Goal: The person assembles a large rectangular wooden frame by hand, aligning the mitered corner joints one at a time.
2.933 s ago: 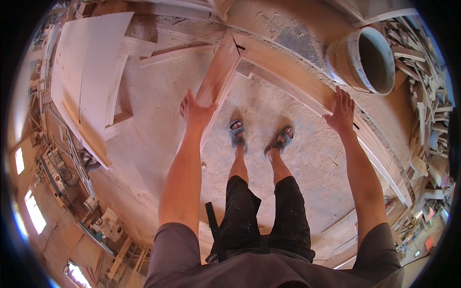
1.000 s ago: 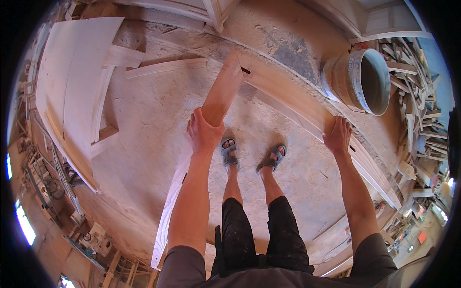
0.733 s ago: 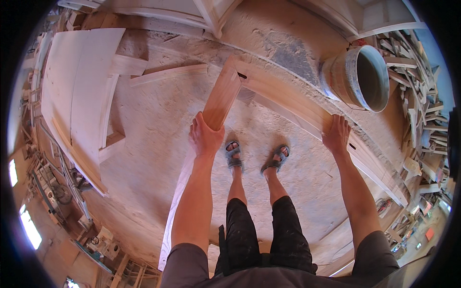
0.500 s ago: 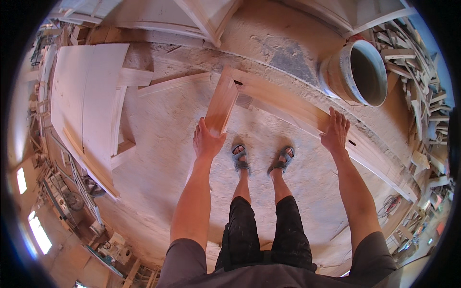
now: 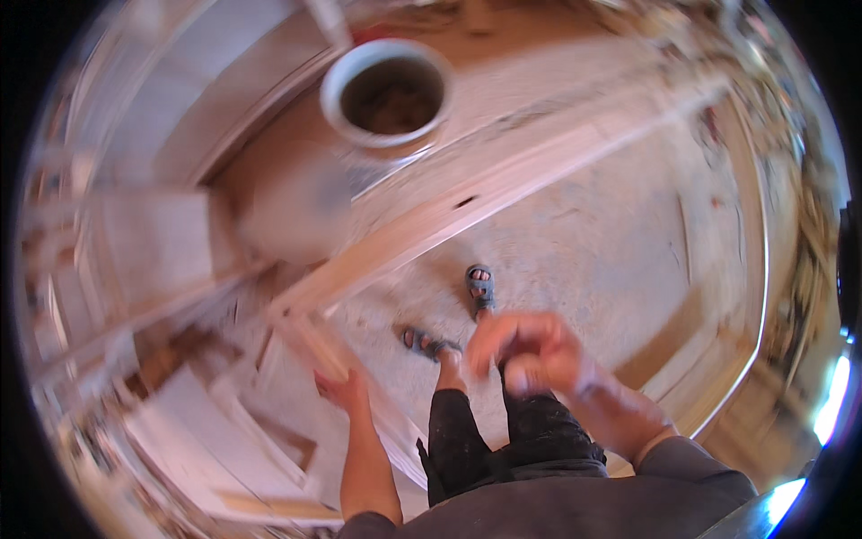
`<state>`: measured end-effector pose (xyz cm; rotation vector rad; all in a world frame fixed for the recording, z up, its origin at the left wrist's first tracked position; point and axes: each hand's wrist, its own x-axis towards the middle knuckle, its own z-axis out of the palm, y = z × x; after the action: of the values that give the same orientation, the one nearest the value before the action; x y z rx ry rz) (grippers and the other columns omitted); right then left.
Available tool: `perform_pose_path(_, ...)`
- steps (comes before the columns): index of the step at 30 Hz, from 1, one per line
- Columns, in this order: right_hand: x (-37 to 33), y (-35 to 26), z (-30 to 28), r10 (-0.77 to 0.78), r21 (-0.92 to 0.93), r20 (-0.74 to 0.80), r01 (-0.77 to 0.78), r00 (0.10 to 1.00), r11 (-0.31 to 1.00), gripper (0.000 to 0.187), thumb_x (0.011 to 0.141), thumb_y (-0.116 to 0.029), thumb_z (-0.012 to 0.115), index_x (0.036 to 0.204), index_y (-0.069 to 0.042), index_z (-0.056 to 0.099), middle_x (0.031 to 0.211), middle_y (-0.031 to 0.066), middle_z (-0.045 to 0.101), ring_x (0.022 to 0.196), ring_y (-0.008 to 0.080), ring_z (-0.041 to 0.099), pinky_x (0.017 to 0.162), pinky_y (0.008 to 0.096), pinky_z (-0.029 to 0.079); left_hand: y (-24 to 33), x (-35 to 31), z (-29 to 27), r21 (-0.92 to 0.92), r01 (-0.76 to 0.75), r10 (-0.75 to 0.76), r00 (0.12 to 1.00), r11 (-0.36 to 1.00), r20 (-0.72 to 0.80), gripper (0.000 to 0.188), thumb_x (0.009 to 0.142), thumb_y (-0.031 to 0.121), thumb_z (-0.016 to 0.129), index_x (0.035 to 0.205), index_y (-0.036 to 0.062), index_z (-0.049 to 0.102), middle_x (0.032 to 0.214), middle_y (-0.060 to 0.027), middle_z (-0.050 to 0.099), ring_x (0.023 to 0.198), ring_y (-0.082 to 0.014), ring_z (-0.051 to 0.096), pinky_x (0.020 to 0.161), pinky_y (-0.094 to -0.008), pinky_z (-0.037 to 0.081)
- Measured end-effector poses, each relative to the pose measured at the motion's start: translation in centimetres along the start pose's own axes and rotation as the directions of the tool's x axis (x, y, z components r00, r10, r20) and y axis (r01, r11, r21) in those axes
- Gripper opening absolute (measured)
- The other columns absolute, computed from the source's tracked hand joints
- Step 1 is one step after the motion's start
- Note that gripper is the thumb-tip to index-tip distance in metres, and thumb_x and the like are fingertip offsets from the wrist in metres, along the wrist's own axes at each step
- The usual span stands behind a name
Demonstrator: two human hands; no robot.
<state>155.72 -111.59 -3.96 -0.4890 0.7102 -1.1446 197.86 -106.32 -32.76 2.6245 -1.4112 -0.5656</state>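
A wooden frame corner lies on the dusty floor: a long rail (image 5: 530, 184) with a dark slot joins a shorter board (image 5: 325, 346) at the left. Beside that shorter board is my left hand (image 5: 348, 392), against its outer edge, with fingers stretched out and apart; I cannot make out a grip. My right hand (image 5: 530, 352) is raised in front of my legs, away from the rail. Its fingers look curled but are smeared by motion, and whether anything is in them does not show.
A bucket (image 5: 335, 99) stands beyond the long rail. Pale panels (image 5: 193, 431) lean at the lower left. Another long wooden piece (image 5: 732, 382) is at the right, with scrap wood (image 5: 813, 247) past it. My sandalled feet (image 5: 480, 286) stand inside the frame's corner.
My view has swung to the right, so the frame and bucket appear turned and shifted left. My right hand has left the long rail and come up toward me. The left stays by the shorter board.
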Motion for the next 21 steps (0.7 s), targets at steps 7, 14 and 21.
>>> perform_pose_path(7, -10.4, -21.2, 6.3, -0.558, 0.779, -0.116, 0.424, 0.822, 0.462, 0.041, 0.094, -0.026, 0.072, 0.103, 0.014, 0.071, 0.091, 0.0215, 0.067, 0.060, 0.0151, 0.049, 0.057, 0.0334, 0.038, 10.8, -5.3, 0.8, 0.024, -0.267, 0.252, 0.931, 0.963, 0.263, 0.102, 0.077, 0.021, 0.078, 0.160, -0.0022, 0.025, 0.160, -0.0284, 0.037, 0.151, -0.0418, 0.032, 0.126, -0.0486, 0.026)
perform_pose_path(14, -20.4, -31.7, 0.8, -0.807, 0.789, -0.132, 0.554, 0.576, 0.267, 0.030, 0.097, -0.019, 0.066, 0.101, 0.011, 0.069, 0.078, 0.0159, 0.063, 0.064, 0.0212, 0.055, 0.059, 0.0372, 0.041, 25.0, -7.9, 2.3, -0.017, -0.430, 0.411, 0.849, 0.903, 0.333, 0.104, 0.075, 0.018, 0.076, 0.162, 0.0012, 0.023, 0.154, -0.0316, 0.045, 0.142, -0.0422, 0.048, 0.120, -0.0446, 0.037)
perform_pose_path(21, -26.1, -37.9, -9.7, -0.901, 0.603, -0.052, 0.733, 0.430, 0.315, 0.020, 0.103, -0.014, 0.062, 0.113, 0.002, 0.064, 0.091, 0.0133, 0.064, 0.075, 0.0159, 0.058, 0.067, 0.0322, 0.046, 39.0, -12.0, 4.7, -0.087, -0.651, 0.627, 0.674, 0.754, 0.390, 0.101, 0.075, 0.016, 0.074, 0.160, -0.0052, 0.024, 0.151, -0.0332, 0.047, 0.141, -0.0442, 0.049, 0.118, -0.0436, 0.039)
